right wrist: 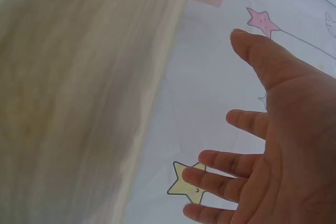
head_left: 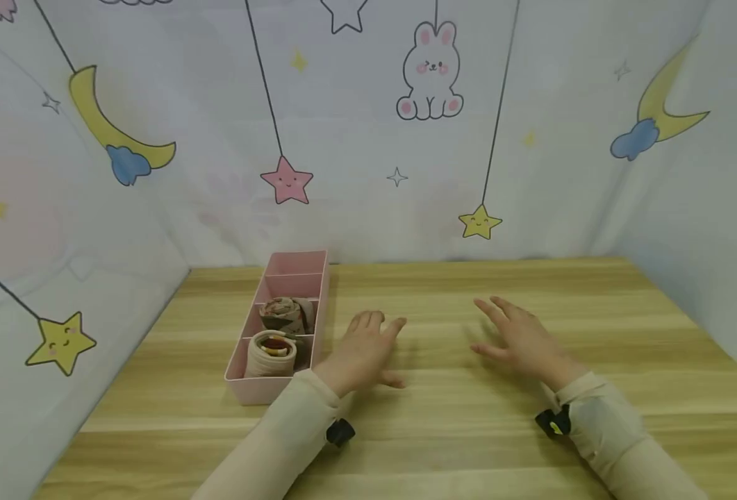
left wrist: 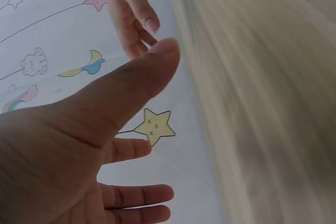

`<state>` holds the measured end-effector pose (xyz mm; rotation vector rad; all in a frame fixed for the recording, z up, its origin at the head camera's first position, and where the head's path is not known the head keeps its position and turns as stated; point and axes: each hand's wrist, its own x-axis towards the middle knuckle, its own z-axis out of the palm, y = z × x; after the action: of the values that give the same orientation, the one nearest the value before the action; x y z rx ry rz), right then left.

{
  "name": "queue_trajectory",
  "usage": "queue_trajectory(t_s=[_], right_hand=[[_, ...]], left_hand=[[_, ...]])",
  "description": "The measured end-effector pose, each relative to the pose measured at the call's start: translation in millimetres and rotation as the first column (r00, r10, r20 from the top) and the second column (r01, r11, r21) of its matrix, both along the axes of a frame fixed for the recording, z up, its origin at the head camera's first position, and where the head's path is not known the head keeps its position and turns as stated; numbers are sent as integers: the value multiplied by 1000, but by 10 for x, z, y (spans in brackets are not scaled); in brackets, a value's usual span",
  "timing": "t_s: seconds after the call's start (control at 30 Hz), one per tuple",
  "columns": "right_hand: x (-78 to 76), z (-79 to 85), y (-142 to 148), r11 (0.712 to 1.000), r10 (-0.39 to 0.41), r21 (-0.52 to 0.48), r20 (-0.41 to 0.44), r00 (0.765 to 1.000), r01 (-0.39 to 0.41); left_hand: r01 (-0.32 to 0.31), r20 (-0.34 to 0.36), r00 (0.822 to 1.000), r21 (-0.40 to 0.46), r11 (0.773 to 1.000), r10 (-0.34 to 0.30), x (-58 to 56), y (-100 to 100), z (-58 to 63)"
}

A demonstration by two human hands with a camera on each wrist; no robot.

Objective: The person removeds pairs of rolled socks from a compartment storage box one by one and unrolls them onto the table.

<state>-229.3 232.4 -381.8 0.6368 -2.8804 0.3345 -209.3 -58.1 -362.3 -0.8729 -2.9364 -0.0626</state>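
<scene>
My left hand (head_left: 360,351) hovers over the table just right of the pink box, fingers spread and nothing in its grasp. Across from it, my right hand (head_left: 524,345) is also held out with spread fingers, holding nothing. The long pink box (head_left: 258,392) is split into several compartments. A cream cloth roll (head_left: 269,362) with a dark and yellow inside stands in its front compartment. Behind that sits a camouflage-patterned cloth roll (head_left: 279,318). Bare pink shows in the two rear compartments. Both wrist views show the palms and loose fingers, with the left thumb (left wrist: 152,61) extended.
The wood-grain table (head_left: 431,451) extends under both hands. A white curtain (head_left: 355,125) printed with stars, moons and a bunny closes off the back and sides. Each cream sleeve (head_left: 612,430) has a small black device (head_left: 341,432) at the wrist.
</scene>
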Motion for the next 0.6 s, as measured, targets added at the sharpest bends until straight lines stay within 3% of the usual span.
queue_trajectory(t_s=[0.23,0.6], right_hand=[[22,15,-139,998,52,-39,-34,998,-53],[21,43,-300,994,66,-90,-28,997,-68]], left_hand=[[-15,61,998,13,1000,14,123,-126,303],[-30,97,995,64,997,24,229,-462,654]])
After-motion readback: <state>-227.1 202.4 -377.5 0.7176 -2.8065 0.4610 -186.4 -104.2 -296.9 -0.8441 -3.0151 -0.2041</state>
